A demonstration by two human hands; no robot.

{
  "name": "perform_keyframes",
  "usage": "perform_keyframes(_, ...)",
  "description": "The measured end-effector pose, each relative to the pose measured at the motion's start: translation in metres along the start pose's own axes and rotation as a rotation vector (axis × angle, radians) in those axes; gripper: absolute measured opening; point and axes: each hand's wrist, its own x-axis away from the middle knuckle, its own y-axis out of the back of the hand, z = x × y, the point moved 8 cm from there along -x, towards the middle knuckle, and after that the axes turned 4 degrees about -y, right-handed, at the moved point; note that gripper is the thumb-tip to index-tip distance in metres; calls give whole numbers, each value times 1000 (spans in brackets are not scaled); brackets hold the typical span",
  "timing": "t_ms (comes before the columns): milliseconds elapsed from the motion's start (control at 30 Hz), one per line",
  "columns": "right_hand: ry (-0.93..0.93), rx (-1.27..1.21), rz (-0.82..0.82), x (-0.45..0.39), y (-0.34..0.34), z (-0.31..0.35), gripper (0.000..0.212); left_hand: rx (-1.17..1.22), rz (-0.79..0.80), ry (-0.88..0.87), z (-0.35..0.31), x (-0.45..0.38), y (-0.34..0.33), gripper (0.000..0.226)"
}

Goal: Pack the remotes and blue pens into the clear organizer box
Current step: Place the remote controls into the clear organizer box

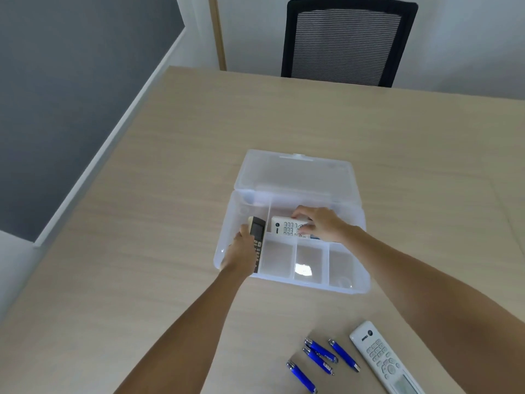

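The clear organizer box [292, 237] sits open on the worktop [170, 223], its lid [295, 172] folded back on the far side. The box has a long compartment on the left, a wide compartment at the far right, and three small compartments along the near edge.

The left hand [241, 253] grasps a dark-faced remote [257, 237] over the long left compartment. The hand covers the remote's left side, and the near end of the remote is seen only through the translucent box wall. Whether the remote touches the compartment floor cannot be determined.

The right hand [318, 223] grasps a white remote [287, 227] lying in the wide far compartment. The fingers cover its right end. A small blue patch shows just below the hand; it may be a pen, but it is too hidden to identify.

On the near worktop, well apart from the box, lie four blue pens [319, 358] in a loose group. Just right of them lies a second white remote [383, 362], its near end cut off by the frame edge.

A black mesh chair [348, 41] stands at the far side of the worktop.
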Motion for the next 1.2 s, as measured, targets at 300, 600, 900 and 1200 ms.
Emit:
perform_keyframes(300,17,1,56,9,-19,13,26,-228,-33,-28,-5,-1,8,42)
perform_keyframes(600,-132,-257,-581,211,-19,-79,14,-133,-140,-860,-45,147,-21,38)
perform_keyframes(900,-460,-73,-169,276,-150,-150,70,-459,599,-1180,-40,265,-159,54)
perform_keyframes(1200,-455,-381,-139,276,-149,-151,48,-670,655,-1125,-44,291,-184,40)
